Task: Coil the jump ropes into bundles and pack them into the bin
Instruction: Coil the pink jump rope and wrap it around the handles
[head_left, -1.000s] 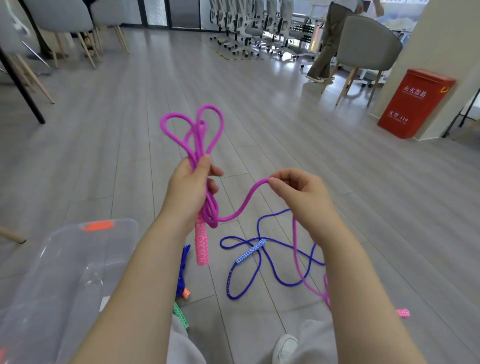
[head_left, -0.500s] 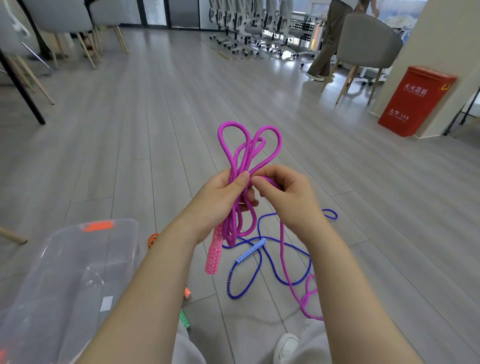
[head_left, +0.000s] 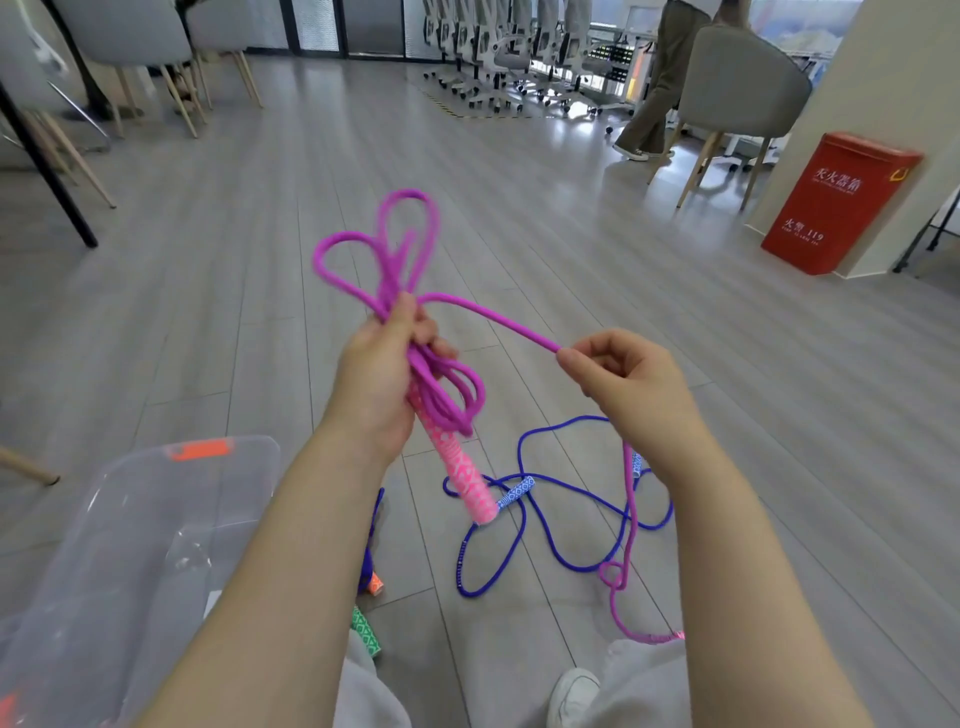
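- One view only, the head camera, so I read everything from it, placing things against the clear bin (head_left: 130, 519) at lower left.
- Half a second ago my two hands met at the bundle; now they have drawn apart. The left hand (head_left: 384, 379), above and right of the bin, grips the magenta rope (head_left: 400, 270) at its gathered middle, loops fanning above the fist and more hanging below beside the pink handle (head_left: 462, 467), which points down toward the floor (head_left: 260, 270).
- The right hand (head_left: 628, 384), farther right of the bin, pinches the free run of that rope between thumb and forefinger, the other fingers curled. The strand runs taut from the left fist to that pinch, then drops behind the wrist to the floor, ending at the second pink handle (head_left: 670, 636) by my knee.
- I judge a fresh length has just been paid out for the next loop; several are banked, a fair tail remains, so this rope is partly coiled and not ready to pack.
- The blue rope (head_left: 566, 556) lies loose on the floor right of the bin, uncoiled, one blue patterned handle (head_left: 517, 491) just behind the pink handle's tip. Whether they touch I cannot tell.
- Orange and green handle ends (head_left: 366, 623) peek out just right of the bin, by my left forearm.
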